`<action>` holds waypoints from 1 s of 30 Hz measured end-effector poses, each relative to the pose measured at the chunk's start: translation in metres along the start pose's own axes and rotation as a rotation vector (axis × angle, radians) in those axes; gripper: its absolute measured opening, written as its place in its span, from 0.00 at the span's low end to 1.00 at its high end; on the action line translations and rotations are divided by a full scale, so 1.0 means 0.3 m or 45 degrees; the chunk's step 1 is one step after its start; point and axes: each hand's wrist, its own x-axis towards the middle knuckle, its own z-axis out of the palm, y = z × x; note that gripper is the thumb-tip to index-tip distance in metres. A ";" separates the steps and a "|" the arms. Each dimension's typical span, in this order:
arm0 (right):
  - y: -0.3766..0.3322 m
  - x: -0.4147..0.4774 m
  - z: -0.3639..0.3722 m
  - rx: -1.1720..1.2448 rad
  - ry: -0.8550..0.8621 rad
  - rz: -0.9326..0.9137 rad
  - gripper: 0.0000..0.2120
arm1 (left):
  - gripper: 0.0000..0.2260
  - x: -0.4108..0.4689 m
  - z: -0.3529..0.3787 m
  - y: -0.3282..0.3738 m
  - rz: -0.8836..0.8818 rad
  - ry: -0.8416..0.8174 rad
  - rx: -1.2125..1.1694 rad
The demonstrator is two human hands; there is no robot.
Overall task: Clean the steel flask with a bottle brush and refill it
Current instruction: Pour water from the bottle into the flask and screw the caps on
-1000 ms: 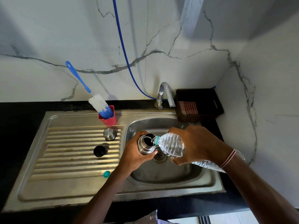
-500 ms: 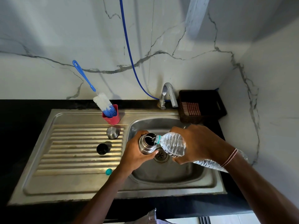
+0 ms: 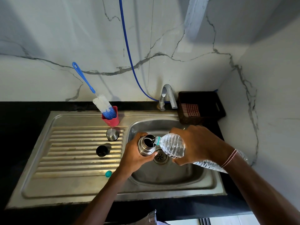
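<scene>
My left hand [image 3: 136, 157] grips the steel flask [image 3: 145, 146] upright over the sink basin [image 3: 191, 177], its mouth open. My right hand [image 3: 197, 144] holds a clear plastic water bottle [image 3: 172, 145] tilted down, its green-ringed neck at the flask's mouth, and a thin stream of water runs in. The bottle's far end is hidden behind my right wrist. The blue-handled bottle brush [image 3: 103, 105] stands head-down in a red cup [image 3: 112, 121] at the back of the drainboard.
On the ribbed drainboard [image 3: 68, 153] lie a steel cup lid [image 3: 112, 134], a black stopper [image 3: 102, 151] and a small teal bottle cap [image 3: 108, 174]. A chrome tap [image 3: 167, 96] and a dark basket [image 3: 201, 108] with a checked cloth stand behind the basin. A blue hose [image 3: 128, 51] hangs down the wall.
Both hands keep the same hold and the pouring goes on. Only the view has shifted slightly, so everything sits a little further right in the frame.
</scene>
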 end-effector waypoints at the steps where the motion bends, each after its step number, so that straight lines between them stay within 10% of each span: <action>1: -0.002 -0.001 -0.003 0.001 0.002 0.000 0.44 | 0.30 0.000 0.000 0.000 -0.003 -0.001 -0.004; 30: -0.021 0.007 -0.021 0.011 0.006 0.009 0.43 | 0.29 0.004 -0.011 -0.005 0.012 0.023 -0.020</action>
